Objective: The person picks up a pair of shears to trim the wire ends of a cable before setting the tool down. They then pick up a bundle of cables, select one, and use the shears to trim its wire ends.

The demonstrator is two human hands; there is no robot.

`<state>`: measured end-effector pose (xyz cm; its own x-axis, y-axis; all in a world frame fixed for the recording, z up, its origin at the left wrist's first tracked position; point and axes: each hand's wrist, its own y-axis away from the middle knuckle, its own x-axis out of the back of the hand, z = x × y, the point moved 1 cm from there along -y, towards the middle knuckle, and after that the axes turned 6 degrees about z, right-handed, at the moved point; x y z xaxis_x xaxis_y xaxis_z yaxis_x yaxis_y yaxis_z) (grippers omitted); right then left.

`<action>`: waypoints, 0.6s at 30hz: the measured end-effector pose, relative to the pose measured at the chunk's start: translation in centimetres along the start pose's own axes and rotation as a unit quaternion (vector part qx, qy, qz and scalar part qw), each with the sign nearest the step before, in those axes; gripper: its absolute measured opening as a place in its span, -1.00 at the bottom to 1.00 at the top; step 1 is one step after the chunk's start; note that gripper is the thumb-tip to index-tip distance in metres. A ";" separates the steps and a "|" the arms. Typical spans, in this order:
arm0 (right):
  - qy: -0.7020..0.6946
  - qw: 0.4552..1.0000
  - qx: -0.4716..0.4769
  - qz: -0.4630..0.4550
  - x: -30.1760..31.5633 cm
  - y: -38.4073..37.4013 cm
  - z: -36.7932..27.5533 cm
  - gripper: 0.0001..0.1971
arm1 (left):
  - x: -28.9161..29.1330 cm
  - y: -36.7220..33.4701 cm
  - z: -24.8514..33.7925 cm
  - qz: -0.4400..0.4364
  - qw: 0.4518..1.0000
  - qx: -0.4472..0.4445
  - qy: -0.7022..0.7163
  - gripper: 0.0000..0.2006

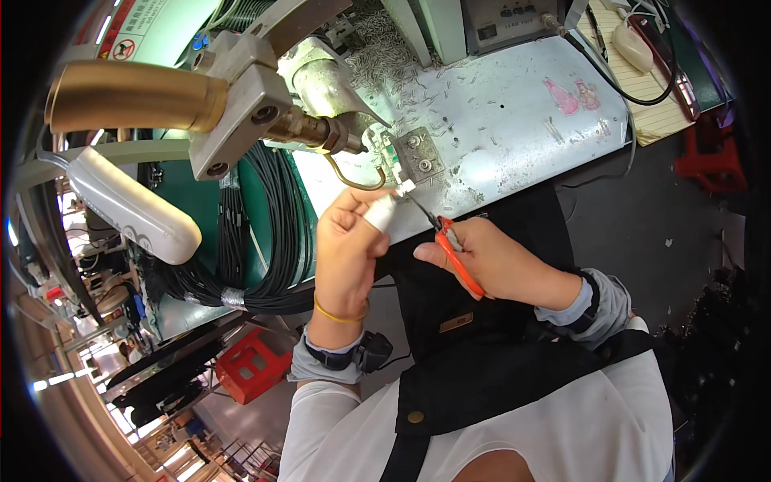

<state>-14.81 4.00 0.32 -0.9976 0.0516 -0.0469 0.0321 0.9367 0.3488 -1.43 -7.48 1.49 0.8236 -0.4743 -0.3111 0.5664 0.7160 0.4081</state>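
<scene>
My right hand [494,261] is wrapped round needle-nose pliers [459,261] with orange handles. Their thin jaws reach up and left to a small white part [405,187] at the front of the machine's work point. My left hand [347,241] is closed in a pinch beside that part, with a white covering [380,212] on one finger. The small white part sits at its fingertips; the exact grip is partly hidden. Just above is a metal fixture plate [419,157] with bolts, and a curved brass tube [361,183] arches over the fingertips.
A brass-coloured cylinder [136,96] and a white lamp [136,207] overhang the left side. Coiled black cables [277,233] lie on the green surface. Metal clippings [389,52] are heaped at the back of the worktable [514,132]. Red stools stand below at both sides.
</scene>
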 end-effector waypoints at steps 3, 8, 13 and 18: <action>-0.191 0.979 -0.064 0.035 0.7 -0.1 -1.4 -0.73 | 0.3 -2.0 0.3 -0.008 0.999 -0.002 0.039 -0.89; -0.160 0.969 0.015 0.190 1.3 -3.4 -2.2 -0.78 | 0.4 -3.3 0.6 -0.002 0.999 -0.001 0.039 -0.91; -0.107 0.975 0.074 0.180 1.9 -5.6 -2.6 -0.83 | 0.4 -3.5 1.0 -0.005 0.999 0.017 0.036 -0.91; -0.104 0.975 0.068 0.184 1.7 -5.8 -2.6 -0.86 | 0.8 -3.8 1.4 -0.056 0.997 0.044 0.012 -0.92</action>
<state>-16.89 -2.25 0.63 -0.8831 0.4492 -0.1355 0.4081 0.8778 0.2509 -2.88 -11.33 0.86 0.7548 -0.5351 -0.3793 0.6559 0.6115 0.4425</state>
